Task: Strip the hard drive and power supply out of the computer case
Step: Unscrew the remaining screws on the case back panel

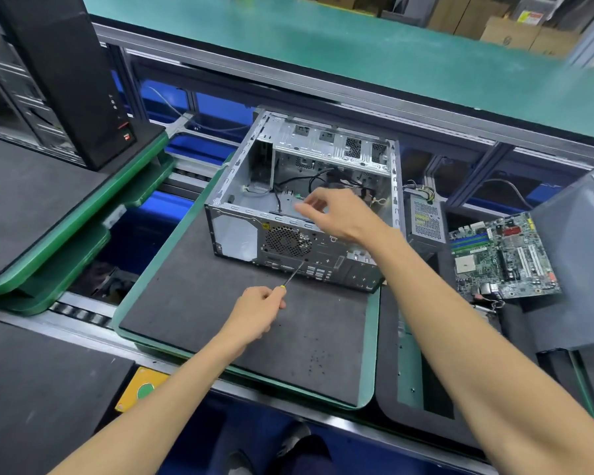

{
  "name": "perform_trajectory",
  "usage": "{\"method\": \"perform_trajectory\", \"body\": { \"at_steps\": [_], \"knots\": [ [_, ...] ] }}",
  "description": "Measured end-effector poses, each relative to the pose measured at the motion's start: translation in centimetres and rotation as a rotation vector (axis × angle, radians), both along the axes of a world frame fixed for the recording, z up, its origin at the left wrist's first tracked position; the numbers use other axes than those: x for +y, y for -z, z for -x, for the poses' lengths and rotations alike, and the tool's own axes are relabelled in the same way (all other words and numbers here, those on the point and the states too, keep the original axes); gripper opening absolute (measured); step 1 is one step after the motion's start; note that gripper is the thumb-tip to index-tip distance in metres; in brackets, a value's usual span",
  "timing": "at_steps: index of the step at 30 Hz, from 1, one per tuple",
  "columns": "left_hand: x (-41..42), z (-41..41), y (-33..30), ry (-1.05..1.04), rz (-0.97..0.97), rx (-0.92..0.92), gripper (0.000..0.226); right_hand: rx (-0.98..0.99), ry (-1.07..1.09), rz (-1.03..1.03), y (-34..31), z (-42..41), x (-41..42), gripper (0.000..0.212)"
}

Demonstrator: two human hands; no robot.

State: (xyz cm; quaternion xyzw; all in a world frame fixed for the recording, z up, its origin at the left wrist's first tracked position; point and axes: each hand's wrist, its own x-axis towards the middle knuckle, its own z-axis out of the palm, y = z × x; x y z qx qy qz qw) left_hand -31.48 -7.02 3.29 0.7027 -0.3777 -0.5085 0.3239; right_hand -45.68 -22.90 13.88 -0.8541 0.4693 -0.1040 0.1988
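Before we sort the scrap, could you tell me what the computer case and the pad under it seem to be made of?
Computer case: bare sheet metal, probably steel, judging by its grey, dull shine, stamped slots and punched fan grille. Pad: looks like dark foam or rubber, matte and slightly speckled, lying in a green-rimmed tray, probably plastic.

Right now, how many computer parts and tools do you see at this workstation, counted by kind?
Open computer case: 1
Closed black tower: 1
Power supply, outside the case: 1
Motherboard, outside the case: 1
Screwdriver, held in the left hand: 1
Total: 5
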Motion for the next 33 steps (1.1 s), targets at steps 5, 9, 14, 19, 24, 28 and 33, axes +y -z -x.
{"method": "perform_trajectory", "body": {
  "at_steps": [5, 9, 14, 19, 24, 28, 33],
  "knots": [
    [-0.5, 0.2, 0.5, -0.037, -0.019, 0.033, 0.034, 0.248, -0.017, -0.208, 3.3, -1.7, -1.7, 0.077],
    [-0.8, 0.4, 0.8, -0.036, -0.038, 0.06, 0.033, 0.205, 0.007, -0.185, 3.9, -1.8, -1.9, 0.077],
    [-0.8, 0.9, 1.3, -0.059, -0.043, 0.074, 0.032, 0.176, -0.02, -0.185, 4.1, -1.6, -1.9, 0.076],
    [-0.6, 1.6, 1.6, -0.029, 0.026, -0.178, 0.038, 0.164, -0.02, -0.186, 4.1, -1.4, -1.8, 0.075],
    [0.3, 2.2, 2.4, 0.07, 0.17, -0.769, 0.032, 0.154, -0.029, -0.184, 4.1, -1.5, -1.7, 0.074],
    [0.2, 1.9, 3.3, 0.076, 0.161, -0.674, 0.033, 0.157, -0.02, -0.181, 4.1, -1.4, -1.7, 0.075],
    [-0.9, 1.2, 3.6, -0.036, -0.034, 0.168, 0.034, 0.165, -0.012, -0.168, 4.1, -1.4, -1.7, 0.075]
  ]
}}
